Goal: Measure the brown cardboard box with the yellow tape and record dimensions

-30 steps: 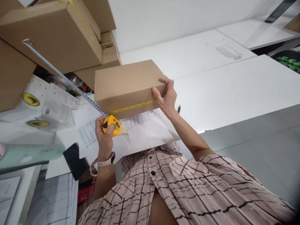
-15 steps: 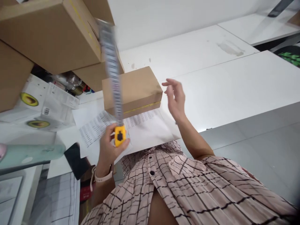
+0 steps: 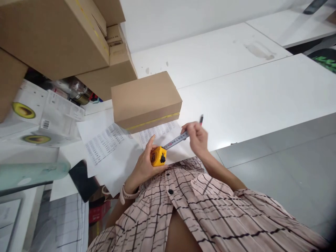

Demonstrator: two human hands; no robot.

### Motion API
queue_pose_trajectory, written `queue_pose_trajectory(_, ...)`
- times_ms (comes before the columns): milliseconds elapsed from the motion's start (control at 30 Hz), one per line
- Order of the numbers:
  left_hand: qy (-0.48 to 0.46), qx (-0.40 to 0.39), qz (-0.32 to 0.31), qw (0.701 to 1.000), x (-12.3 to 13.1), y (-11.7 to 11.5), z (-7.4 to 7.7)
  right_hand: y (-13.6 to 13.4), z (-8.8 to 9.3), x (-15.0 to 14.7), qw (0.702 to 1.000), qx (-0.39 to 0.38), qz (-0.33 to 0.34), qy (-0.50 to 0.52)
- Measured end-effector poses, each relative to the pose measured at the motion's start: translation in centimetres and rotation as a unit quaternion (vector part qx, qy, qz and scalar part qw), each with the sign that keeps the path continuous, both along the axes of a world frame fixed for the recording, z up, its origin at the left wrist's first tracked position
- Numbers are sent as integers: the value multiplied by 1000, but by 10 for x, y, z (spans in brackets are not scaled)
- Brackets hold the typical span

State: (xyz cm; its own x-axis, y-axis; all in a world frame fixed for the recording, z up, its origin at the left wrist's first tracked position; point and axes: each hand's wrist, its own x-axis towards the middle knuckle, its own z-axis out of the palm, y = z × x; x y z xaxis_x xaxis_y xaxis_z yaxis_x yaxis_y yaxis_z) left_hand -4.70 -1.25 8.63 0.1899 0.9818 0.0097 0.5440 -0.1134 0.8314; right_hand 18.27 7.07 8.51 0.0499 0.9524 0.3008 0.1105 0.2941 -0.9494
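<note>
My left hand [image 3: 145, 162] is wrapped around a yellow tape measure [image 3: 158, 156] near the desk's front edge. A short length of its metal blade [image 3: 174, 140] runs out to the right. My right hand [image 3: 197, 138], slightly blurred, is closed on the far end of that blade. Just beyond the right hand a pen-like tip [image 3: 201, 119] shows; whether it is held or lies on the desk I cannot tell. A closed cardboard box [image 3: 147, 98] with yellow tape on its side sits behind both hands. Printed sheets [image 3: 105, 147] lie under and in front of it.
Large cardboard boxes [image 3: 57, 38] are stacked at the upper left. White cartons with avocado pictures [image 3: 36, 115], a pale green bottle [image 3: 34, 171] and a dark phone-like slab [image 3: 83, 180] stand or lie at the left. The white desk [image 3: 249, 91] stretches right, bordering the wall.
The long upright blade is now much shorter and points right. My left hand has moved right with the tape measure; my right hand has come down and closed on the blade.
</note>
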Motion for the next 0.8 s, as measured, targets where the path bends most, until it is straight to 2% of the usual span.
queue_pose_trajectory(67, -11, 33, 10, 999, 3, 5, 5, -13, -12, -12, 996, 6, 74, -47)
queue_pose_trajectory(133, 7, 82, 28, 996, 0, 12, 17, -19, -24, -15, 991, 18, 89, -97)
queue_pose_trajectory(200, 33, 146, 60, 987, -8, 24, 35, -15, -35, -7, 990, 10, 35, -138)
queue_pose_trajectory(267, 61, 220, 102, 968, -19, 41, 54, -3, -46, 10, 978, -18, -60, -197)
queue_pose_trajectory(367, 112, 298, 142, 937, -38, 81, 76, 23, -62, 41, 927, -75, -196, -312)
queue_pose_trajectory(433, 146, 303, 142, 931, -47, 113, 81, 38, -69, 56, 893, -131, -217, -371)
queue_pose_trajectory(567, 196, 254, 123, 939, -57, 167, 75, 57, -72, 68, 863, -180, -146, -448)
queue_pose_trajectory(667, 198, 254, 117, 939, -57, 176, 65, 61, -67, 71, 863, -171, -101, -464)
queue_pose_trajectory(733, 168, 304, 127, 929, -48, 162, 54, 60, -60, 75, 896, -170, -80, -403)
queue_pose_trajectory(800, 135, 362, 116, 915, -32, 136, 34, 54, -52, 80, 950, -189, -41, -246)
